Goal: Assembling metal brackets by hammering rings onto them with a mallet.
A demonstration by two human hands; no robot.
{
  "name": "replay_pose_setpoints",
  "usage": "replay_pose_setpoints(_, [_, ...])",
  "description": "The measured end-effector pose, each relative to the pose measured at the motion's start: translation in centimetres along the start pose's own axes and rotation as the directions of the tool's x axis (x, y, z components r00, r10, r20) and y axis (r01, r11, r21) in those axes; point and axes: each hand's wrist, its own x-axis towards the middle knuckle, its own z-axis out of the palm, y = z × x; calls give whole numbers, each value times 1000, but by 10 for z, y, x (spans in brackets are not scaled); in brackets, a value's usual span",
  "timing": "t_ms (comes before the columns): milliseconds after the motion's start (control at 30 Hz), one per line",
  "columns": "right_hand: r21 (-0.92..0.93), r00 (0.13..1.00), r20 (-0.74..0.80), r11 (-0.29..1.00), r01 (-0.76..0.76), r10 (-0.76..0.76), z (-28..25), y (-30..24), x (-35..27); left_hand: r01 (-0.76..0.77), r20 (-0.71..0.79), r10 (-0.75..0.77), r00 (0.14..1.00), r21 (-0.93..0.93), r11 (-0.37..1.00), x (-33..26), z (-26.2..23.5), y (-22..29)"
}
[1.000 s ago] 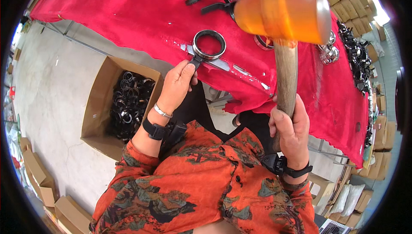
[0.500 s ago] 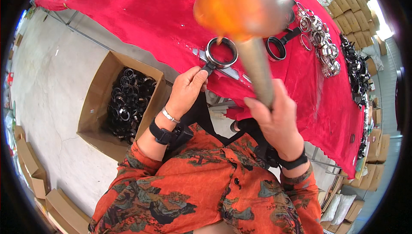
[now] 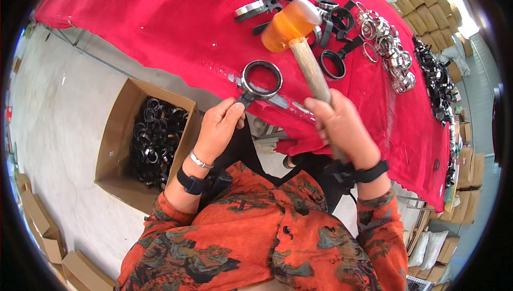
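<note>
My left hand (image 3: 218,126) is closed on the short black handle of a ring-shaped holder (image 3: 244,84), a black round frame with a silver metal ring set in it. The holder rests over a worn, greyish patch at the near edge of the red cloth. With my right hand (image 3: 346,126) I grip the wooden handle of a mallet (image 3: 310,69). Its translucent orange head is raised beyond the holder and slightly to its right, apart from it. Just right of the mallet's handle lies another black ring holder (image 3: 332,65).
Red cloth (image 3: 176,40) covers the table. More ring holders (image 3: 250,10) lie at its far side, with a heap of silver rings (image 3: 395,59) and a row of black parts (image 3: 435,83) to the right. A cardboard box (image 3: 115,141) of black ring pieces stands left on the floor.
The mallet, blurred and high near the camera before, is now lower and farther away. The holder stays in my left hand, and the whole view has shifted slightly.
</note>
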Motion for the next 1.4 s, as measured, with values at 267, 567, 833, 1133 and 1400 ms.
replay_pose_setpoints(267, [209, 979, -155, 964, 162, -131, -13, -29, -27, 15, -27, -15, 1000, 14, 1000, -3, -3, -3])
replay_pose_setpoints(567, [335, 1000, -19, 942, -5, 12, -24, 0, -35, 78, -49, -78, 996, 0, 997, -6, 3, -2])
replay_pose_setpoints(833, [569, 985, 61, 805, -165, 159, 11, 52, -56, 95, -61, -93, 994, 41, 995, -5, 13, 0])
replay_pose_setpoints(1133, [-54, 917, -219, 943, 329, -333, 42, 97, -55, 40, -78, -43, 996, -37, 999, 0, 21, 0])
replay_pose_setpoints(1400, [-5, 914, -260, 947, 320, -310, 9, 27, -72, 73, -82, -75, 994, -25, 997, -2, 15, -3])
